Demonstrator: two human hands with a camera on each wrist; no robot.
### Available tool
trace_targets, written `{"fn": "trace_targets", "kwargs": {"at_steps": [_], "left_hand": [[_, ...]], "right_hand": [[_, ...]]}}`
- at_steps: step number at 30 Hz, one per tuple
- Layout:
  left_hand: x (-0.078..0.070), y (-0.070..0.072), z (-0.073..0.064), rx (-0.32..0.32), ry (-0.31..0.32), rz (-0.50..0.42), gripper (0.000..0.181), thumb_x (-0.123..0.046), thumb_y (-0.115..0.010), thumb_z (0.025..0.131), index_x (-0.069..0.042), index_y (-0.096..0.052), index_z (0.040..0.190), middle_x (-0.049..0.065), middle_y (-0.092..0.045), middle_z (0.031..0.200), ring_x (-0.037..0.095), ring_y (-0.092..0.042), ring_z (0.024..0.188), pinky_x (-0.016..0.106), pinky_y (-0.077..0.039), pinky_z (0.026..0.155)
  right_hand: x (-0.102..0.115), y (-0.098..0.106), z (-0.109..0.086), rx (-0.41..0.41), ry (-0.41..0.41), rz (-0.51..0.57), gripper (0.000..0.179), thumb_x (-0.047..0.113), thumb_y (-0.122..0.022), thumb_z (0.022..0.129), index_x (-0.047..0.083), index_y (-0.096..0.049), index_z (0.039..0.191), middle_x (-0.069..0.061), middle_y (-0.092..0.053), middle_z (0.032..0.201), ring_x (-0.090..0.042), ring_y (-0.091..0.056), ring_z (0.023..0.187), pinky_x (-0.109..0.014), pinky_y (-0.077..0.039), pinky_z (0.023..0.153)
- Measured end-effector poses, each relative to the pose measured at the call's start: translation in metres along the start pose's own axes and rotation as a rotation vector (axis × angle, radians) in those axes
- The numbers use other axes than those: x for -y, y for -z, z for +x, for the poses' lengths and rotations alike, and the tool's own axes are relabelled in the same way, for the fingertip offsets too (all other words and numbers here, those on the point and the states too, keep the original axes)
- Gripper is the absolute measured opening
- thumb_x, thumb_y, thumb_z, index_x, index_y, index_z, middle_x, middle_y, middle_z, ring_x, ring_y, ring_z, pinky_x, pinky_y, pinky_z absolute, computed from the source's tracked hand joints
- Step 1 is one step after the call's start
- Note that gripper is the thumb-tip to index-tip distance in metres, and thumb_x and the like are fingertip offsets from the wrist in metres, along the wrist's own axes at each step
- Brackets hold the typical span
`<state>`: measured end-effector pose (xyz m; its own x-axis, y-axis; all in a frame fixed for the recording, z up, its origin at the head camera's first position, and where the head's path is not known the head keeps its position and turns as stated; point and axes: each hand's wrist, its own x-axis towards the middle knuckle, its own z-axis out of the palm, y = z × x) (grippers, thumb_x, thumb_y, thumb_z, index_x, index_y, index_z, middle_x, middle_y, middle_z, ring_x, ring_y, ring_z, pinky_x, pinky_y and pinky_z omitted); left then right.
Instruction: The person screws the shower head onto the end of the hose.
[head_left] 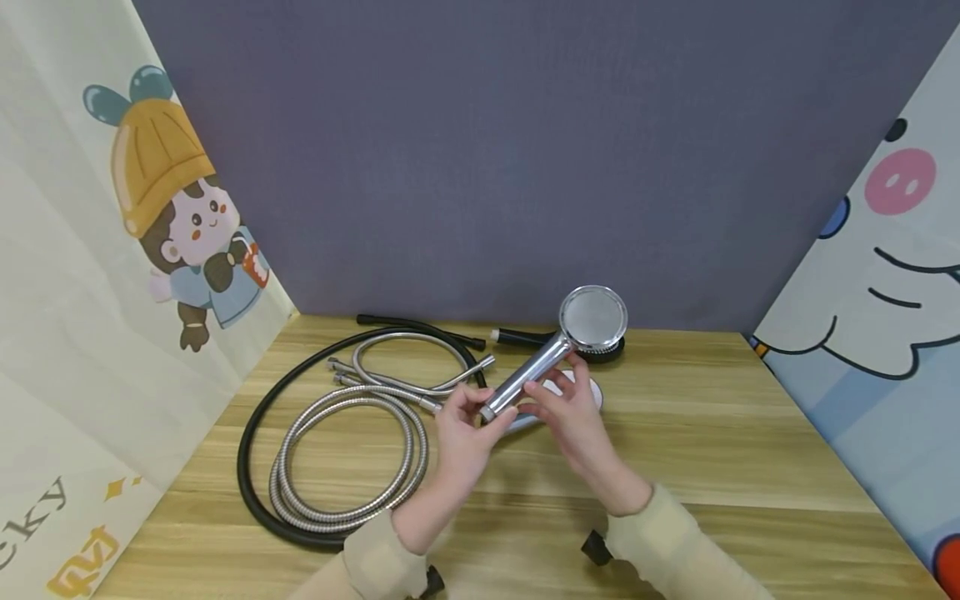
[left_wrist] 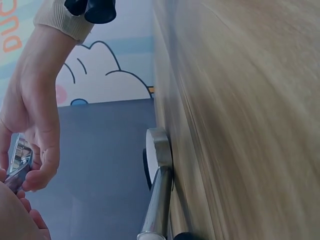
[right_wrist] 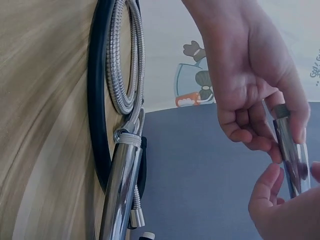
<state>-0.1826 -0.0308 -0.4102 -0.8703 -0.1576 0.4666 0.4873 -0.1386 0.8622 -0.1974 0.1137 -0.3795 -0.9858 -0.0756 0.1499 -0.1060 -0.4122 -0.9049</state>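
Note:
Both hands hold a chrome shower head (head_left: 592, 318) tilted above the table, its round face up and to the right. My left hand (head_left: 461, 433) pinches the threaded lower end between thumb and finger; in the right wrist view the thread shows between the left fingers (right_wrist: 300, 107). My right hand (head_left: 573, 421) grips the chrome handle (right_wrist: 290, 155) with its fingertips. Below lies another chrome shower head (left_wrist: 161, 147) with a white face, partly hidden by the hands. A metal hose end (right_wrist: 127, 137) meets its handle (right_wrist: 120, 185).
A coiled silver metal hose (head_left: 281, 475) lies at left, with a smaller silver hose (head_left: 356, 354) behind it. A black hose (head_left: 243, 450) loops around them. Near the back wall (head_left: 480, 167) rests a black shower head (head_left: 525, 337). Printed cloths hang at both sides.

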Motion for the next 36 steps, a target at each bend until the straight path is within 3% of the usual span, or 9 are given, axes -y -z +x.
{"fn": "trace_targets", "kwargs": {"at_steps": [9,18,26,36], "left_hand": [[-0.003,-0.006,-0.004,0.0,0.055,0.002,0.033,0.007,-0.078,0.066,0.006,-0.056,0.09,0.022,-0.062,0.097,0.009,-0.061,0.077,0.021,-0.054,0.07],[0.0,-0.008,-0.006,0.015,0.081,0.007,0.032,0.004,-0.079,0.068,0.005,-0.057,0.092,0.022,-0.066,0.096,0.01,-0.062,0.074,0.025,-0.055,0.065],[0.0,-0.011,-0.009,0.016,0.128,0.036,0.034,0.001,-0.079,0.069,0.003,-0.059,0.096,0.02,-0.066,0.098,0.01,-0.061,0.075,0.026,-0.056,0.068],[0.0,-0.01,-0.011,0.091,0.197,0.027,0.04,0.002,-0.078,0.071,0.002,-0.057,0.105,0.017,-0.067,0.102,0.01,-0.062,0.08,0.026,-0.055,0.073]], "right_hand": [[0.0,-0.002,-0.002,-0.046,0.042,0.022,0.071,-0.011,-0.056,0.085,0.023,-0.019,0.136,-0.005,-0.054,0.102,-0.017,-0.063,0.079,-0.033,-0.055,0.072],[-0.001,-0.005,-0.003,-0.097,0.078,0.085,0.078,-0.015,-0.054,0.084,0.029,-0.014,0.135,-0.006,-0.051,0.1,-0.018,-0.063,0.077,-0.036,-0.056,0.069],[0.001,-0.003,-0.004,-0.127,0.064,0.076,0.081,-0.015,-0.054,0.084,0.031,-0.012,0.135,-0.007,-0.047,0.106,-0.017,-0.063,0.079,-0.039,-0.057,0.07],[0.003,0.0,-0.007,-0.168,0.049,0.068,0.078,-0.015,-0.052,0.085,0.032,-0.013,0.133,-0.005,-0.049,0.102,-0.017,-0.062,0.079,-0.039,-0.057,0.067]]}}
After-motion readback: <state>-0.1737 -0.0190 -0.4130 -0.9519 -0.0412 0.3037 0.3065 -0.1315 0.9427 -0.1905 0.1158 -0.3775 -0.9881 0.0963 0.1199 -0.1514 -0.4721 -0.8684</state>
